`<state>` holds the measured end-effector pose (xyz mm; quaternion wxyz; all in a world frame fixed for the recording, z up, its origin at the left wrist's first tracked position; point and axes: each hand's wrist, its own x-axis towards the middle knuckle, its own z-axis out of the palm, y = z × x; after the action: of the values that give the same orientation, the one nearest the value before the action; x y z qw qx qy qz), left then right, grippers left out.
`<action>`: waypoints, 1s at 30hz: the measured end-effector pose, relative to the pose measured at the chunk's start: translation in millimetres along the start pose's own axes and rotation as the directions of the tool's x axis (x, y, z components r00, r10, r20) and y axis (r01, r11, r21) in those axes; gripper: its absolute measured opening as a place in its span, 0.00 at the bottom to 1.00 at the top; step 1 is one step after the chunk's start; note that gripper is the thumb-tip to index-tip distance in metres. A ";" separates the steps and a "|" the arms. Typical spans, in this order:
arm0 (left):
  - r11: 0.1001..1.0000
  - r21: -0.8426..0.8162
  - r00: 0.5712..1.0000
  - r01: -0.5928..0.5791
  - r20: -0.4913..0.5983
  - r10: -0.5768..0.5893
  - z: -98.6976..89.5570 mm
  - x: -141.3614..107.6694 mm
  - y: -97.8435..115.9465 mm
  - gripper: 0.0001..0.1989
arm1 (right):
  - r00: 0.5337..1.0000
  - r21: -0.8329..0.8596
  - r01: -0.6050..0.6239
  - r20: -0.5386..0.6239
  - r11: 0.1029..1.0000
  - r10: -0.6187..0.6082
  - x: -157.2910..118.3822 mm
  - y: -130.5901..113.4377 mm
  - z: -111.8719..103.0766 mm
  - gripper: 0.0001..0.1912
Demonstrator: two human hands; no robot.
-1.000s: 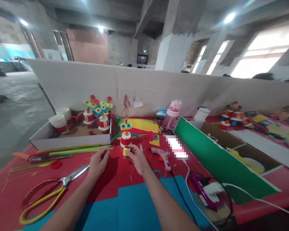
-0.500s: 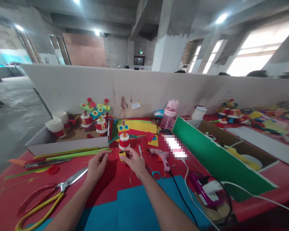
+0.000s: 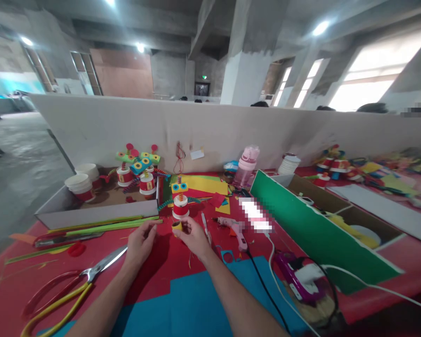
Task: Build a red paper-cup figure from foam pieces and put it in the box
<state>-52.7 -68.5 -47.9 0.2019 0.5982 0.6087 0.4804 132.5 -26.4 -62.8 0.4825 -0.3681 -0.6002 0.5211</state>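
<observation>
Ring of yellow paper (image 3: 177, 229) sits pinched between the thumb and fingers of the right hand (image 3: 195, 238), just in front of the cup figure (image 3: 180, 206) with the yellow, blue-eyed head. Its open top faces up, but the fingertips cover its right side. The left hand (image 3: 140, 244) is in front and to the left of the cup figure, fingers curled near the ends of the green strips (image 3: 115, 225); whether its thumb and fingers meet or hold anything, I cannot tell.

Left of the cup figure, a shallow box (image 3: 100, 208) holds stacked cups (image 3: 80, 187) and more figures, their springy arms overlapping too much to separate. Large scissors (image 3: 91, 272) lie nearer the camera on that side, one handle cut off at the frame's edge. Right of the cup figure are a slim tool (image 3: 205, 224), its near end meeting the right hand's outline, and a pink glue gun (image 3: 239, 236). Farther right, pixelation hides part of a bright white object (image 3: 252, 213) before the green-sided box (image 3: 312, 229). Blue sheets (image 3: 196, 299) in front run out of view under the forearms.
</observation>
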 end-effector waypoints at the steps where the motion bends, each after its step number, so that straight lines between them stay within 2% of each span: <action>1: 1.000 0.002 1.000 -0.002 0.001 0.002 0.0 0.1 0.3 0.16 | 1.000 -0.016 0.007 0.000 1.000 -0.007 0.1 1.1 -0.1 0.17; 8: 1.000 -0.007 1.000 -0.028 0.008 0.028 -0.3 -0.6 -1.5 0.16 | 0.999 -0.150 0.035 0.004 0.988 -0.035 -3.5 -5.1 -0.2 0.15; 13: 0.991 0.103 0.996 -0.089 -0.012 0.091 -0.9 -3.1 0.7 0.15 | 0.999 -0.319 0.039 0.007 0.947 -0.038 -8.7 -17.5 -0.4 0.13; 16: 0.953 0.210 0.969 -0.221 -0.061 0.238 -5.1 -1.6 12.2 0.13 | 0.994 -0.454 0.103 0.030 0.885 -0.101 -11.7 -22.8 0.0 0.12; 18: 0.884 0.318 0.923 -0.342 -0.064 0.380 -8.7 3.7 24.9 0.12 | 0.986 -0.533 0.161 0.061 0.831 -0.153 -13.4 -25.6 1.0 0.12; 20: 0.796 0.447 0.885 -0.408 -0.021 0.466 -10.9 13.2 39.6 0.13 | 0.984 -0.563 0.180 0.097 0.806 -0.151 -14.7 -27.7 2.3 0.12; 24: 0.666 0.649 0.894 -0.367 0.049 0.445 -4.4 39.7 62.4 0.20 | 0.988 -0.593 0.142 0.135 0.793 -0.076 -15.6 -28.1 3.2 0.13; 27: 0.611 0.702 0.906 -0.368 0.121 0.406 8.7 57.0 66.5 0.23 | 0.981 -0.675 0.189 0.153 0.713 -0.115 -14.5 -25.9 1.6 0.13; 30: 0.588 0.728 0.920 -0.352 0.155 0.360 22.5 67.7 62.6 0.22 | 0.974 -0.748 0.225 0.172 0.625 -0.146 -13.1 -24.4 -0.2 0.11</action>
<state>-14.6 -9.5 15.8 -0.1628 0.7348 0.6197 0.2228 137.7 -43.3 -41.4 0.3050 -0.4478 -0.8201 0.1841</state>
